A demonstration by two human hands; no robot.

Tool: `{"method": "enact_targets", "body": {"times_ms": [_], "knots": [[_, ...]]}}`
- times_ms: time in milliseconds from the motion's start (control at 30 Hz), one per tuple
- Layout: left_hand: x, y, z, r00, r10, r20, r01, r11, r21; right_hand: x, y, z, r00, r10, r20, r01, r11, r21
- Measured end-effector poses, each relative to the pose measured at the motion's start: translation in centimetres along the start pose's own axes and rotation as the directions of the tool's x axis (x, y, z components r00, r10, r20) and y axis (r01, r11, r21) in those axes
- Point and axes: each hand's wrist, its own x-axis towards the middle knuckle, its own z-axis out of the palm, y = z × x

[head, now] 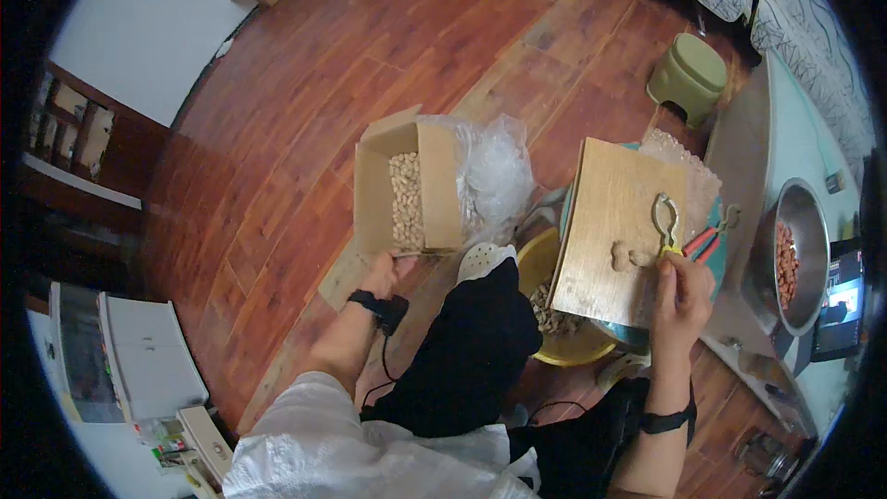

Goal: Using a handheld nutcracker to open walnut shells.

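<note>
My left hand (380, 278) is at the near edge of an open cardboard box (440, 187), its fingers on the edge. Inside the box lies a heap of unshelled peanuts (407, 201). My right hand (684, 291) pinches the yellow end of metal cracker pliers (666, 215) over a wooden board (610, 194). Close to the pliers' left side, a peanut in its shell (620, 256) and a smaller piece (639, 258) rest on the board. Red-handled pliers (703, 244) lie just right of the board, partly behind my right hand.
Under the board stands a yellow basin (575, 353) holding peanut shells (551, 312). A steel bowl (818, 249) with shelled peanuts (785, 263) is on the pale table at right, beside a lit screen (842, 301). Clear plastic (495, 170) adjoins the box. A green stool (689, 76) stands farther off.
</note>
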Motion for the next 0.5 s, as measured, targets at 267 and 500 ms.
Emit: {"method": "enact_targets", "body": {"times_ms": [267, 500], "knots": [[-1.5, 6.7, 1.7, 0.959, 0.281, 0.026, -0.276, 0.917, 0.288, 0.2, -0.5, 0.8, 0.999, -0.035, -0.007, 0.035, 0.999, -0.037], [-0.2, 8.9, 5.0, 0.981, 0.188, 0.045, -0.193, 0.924, 0.329, 0.5, -0.1, 0.9, 0.999, 0.033, -0.005, -0.033, 0.999, -0.027]]}}
